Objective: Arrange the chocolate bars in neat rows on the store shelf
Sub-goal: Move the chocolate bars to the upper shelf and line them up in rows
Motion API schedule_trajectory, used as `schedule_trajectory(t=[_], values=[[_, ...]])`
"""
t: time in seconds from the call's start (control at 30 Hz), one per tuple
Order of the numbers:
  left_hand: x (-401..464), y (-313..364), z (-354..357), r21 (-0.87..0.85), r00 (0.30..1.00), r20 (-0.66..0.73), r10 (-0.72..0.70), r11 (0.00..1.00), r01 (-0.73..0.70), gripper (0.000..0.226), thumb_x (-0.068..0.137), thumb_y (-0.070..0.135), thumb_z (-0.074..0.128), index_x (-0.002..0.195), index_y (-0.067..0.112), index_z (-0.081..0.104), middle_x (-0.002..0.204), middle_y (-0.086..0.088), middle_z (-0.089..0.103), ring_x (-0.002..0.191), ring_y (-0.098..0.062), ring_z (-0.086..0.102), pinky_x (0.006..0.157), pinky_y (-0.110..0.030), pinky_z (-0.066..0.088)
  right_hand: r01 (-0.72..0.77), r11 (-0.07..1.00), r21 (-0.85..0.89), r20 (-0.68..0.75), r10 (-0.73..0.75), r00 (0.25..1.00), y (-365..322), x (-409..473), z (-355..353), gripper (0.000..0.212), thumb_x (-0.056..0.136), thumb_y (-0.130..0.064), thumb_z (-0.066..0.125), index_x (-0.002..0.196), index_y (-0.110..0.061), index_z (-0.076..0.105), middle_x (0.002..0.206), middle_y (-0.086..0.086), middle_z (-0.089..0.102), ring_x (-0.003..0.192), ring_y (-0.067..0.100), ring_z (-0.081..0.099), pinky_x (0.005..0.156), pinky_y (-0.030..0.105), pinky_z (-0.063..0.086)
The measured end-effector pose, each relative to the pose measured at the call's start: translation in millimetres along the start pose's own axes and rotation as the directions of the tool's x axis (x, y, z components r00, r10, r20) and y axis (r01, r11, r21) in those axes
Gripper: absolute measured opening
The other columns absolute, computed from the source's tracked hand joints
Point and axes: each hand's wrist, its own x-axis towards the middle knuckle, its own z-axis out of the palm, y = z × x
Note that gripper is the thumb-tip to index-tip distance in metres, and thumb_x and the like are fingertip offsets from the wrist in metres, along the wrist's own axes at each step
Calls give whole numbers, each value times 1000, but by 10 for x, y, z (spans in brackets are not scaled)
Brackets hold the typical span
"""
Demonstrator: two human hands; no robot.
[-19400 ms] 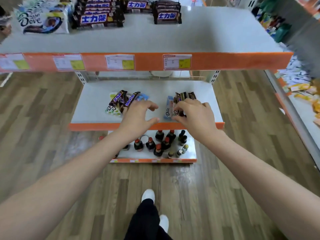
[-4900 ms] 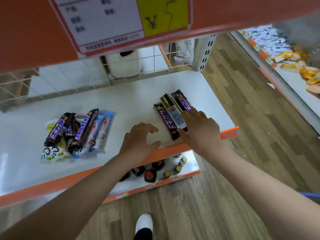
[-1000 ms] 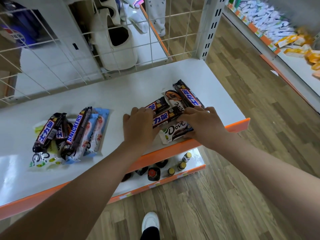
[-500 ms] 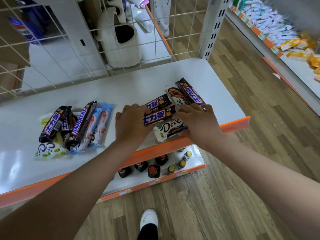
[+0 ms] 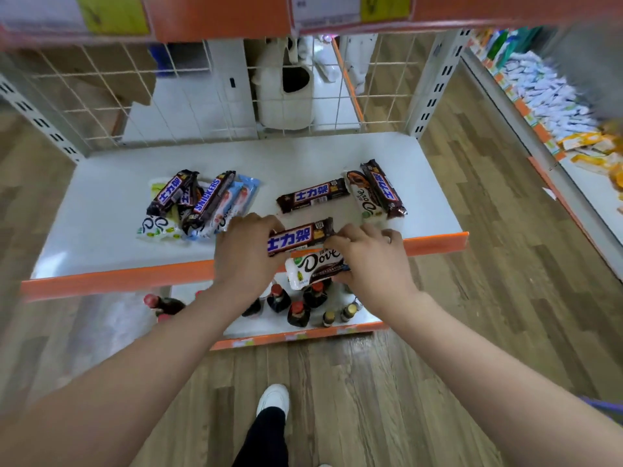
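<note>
- Left hand (image 5: 247, 254) and right hand (image 5: 371, 257) each pinch an end of a Snickers bar (image 5: 298, 237) at the shelf (image 5: 101, 251) front edge.
- Right hand also grips a Dove bar (image 5: 313, 267), I think.
- Loose pile (image 5: 199, 203) sits further left.

White shelf (image 5: 303, 156), chocolate bar pile (image 5: 199, 203) left, three bars (image 5: 367, 197) right

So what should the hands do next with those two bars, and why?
Probably set them down in line. The left hand and right hand hold a brown bar and a white Dove bar out over the shelf's front edge. Another brown bar already lies crosswise behind, so laying these flat parallel before it would start a row.
</note>
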Motion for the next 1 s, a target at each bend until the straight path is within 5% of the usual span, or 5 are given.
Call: schedule_trajectory(t=[0.17,0.33,0.6,1.0], values=[[-417,115,-371,27,999,12,-31,999,31,27,77,38,71,100,26,63,95,0,60,98,-24,50,74,-35,39,20,999,46,-26,-19,999,-209,-348,-284,50,71,-25,77,117,-32,59,115,-7,58,108,22,52,86,42,35],[-773,239,-743,-9,999,-41,-8,1000,8,27,73,31,76,96,23,65,91,0,61,94,-25,52,70,-34,40,11,999,38,-180,-4,984,-379,-656,-564,60,32,-29,92,88,-29,71,87,-4,66,78,23,63,65,40,46],[-1147,528,-1471,-2,997,-81,12,1000,-12,28,71,19,73,97,21,66,95,-2,62,97,-26,50,76,-36,39,30,993,118,-313,9,950,-514,-1059,-1295,54,48,-25,90,97,-26,68,91,-4,63,84,23,61,69,41,44],[-1175,879,-2414,73,974,-178,138,989,-127,29,76,29,72,102,23,64,95,4,60,95,-19,49,71,-30,32,60,998,21,-509,-41,860,-534,-1027,-2124,51,48,-15,90,94,-28,71,88,-5,65,80,23,64,71,44,48]])
